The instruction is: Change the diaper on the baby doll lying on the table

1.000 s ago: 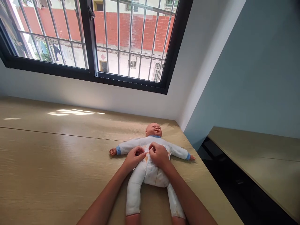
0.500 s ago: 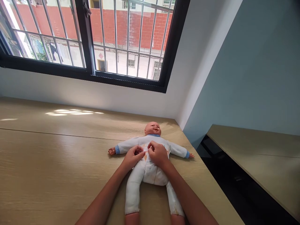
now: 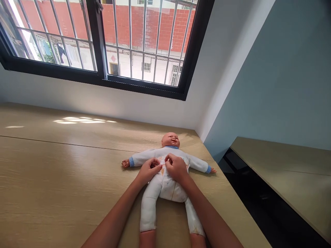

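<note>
A baby doll [image 3: 169,140] in a white romper with blue cuffs lies on its back on the wooden table [image 3: 64,179], arms spread, legs toward me. Both my hands rest on its chest. My left hand [image 3: 148,171] pinches the romper's front with curled fingers. My right hand [image 3: 176,167] does the same just to the right, its fingers bent onto the cloth. The fingertips of both hands meet at the middle of the chest, where the garment's front closes.
The table runs to a white wall under a black-framed barred window [image 3: 103,41]. At the right, the table edge drops to a dark gap [image 3: 258,203], beyond which another wooden surface [image 3: 289,179] stands against a pale blue wall.
My hands have stayed on the doll's chest with only slight finger shifts. The view has tilted a little.
</note>
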Available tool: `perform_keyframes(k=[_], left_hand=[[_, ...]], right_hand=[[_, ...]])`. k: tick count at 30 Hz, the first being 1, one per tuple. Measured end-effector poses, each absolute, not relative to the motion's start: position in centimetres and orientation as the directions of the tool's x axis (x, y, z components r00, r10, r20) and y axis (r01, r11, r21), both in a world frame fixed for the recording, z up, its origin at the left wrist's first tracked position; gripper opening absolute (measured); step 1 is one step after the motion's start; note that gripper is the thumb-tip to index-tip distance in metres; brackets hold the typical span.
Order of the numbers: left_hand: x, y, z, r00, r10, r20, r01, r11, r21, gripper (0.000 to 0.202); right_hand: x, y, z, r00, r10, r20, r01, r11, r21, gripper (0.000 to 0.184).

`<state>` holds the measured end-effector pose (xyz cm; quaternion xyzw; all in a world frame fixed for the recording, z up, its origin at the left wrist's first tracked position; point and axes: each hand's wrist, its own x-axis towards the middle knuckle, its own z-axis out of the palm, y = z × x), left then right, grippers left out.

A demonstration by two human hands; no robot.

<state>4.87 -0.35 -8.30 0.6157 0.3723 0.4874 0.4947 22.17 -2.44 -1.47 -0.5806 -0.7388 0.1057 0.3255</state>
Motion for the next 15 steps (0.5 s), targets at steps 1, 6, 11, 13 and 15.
perform_keyframes(k=[1,6,11,13,15], left_hand=[[4.89,-0.34,-8.28,0.246,0.941,0.232,-0.029,-0.232,0.972,0.033],[4.92,-0.20,-8.40,0.245,0.942,0.231,-0.051,-0.225,0.973,0.032],[4.84,0.15,-8.86,0.245,0.945,0.216,-0.051,-0.210,0.976,0.031],[4.83,0.26,-9.01,0.243,0.947,0.212,-0.049,-0.206,0.977,0.031],[4.83,0.33,-9.12,0.238,0.949,0.208,-0.044,-0.204,0.978,0.031]], right_hand=[[22.17,-2.43,-1.49,-0.114,0.926,0.360,0.790,0.304,-0.532,0.012],[22.24,-2.23,-1.76,-0.117,0.923,0.366,0.802,0.305,-0.514,0.012],[22.26,-1.91,-2.17,-0.130,0.925,0.356,0.797,0.311,-0.518,0.015],[22.26,-1.86,-2.25,-0.133,0.924,0.357,0.796,0.315,-0.517,0.015],[22.24,-1.85,-2.24,-0.136,0.924,0.358,0.796,0.317,-0.515,0.015]])
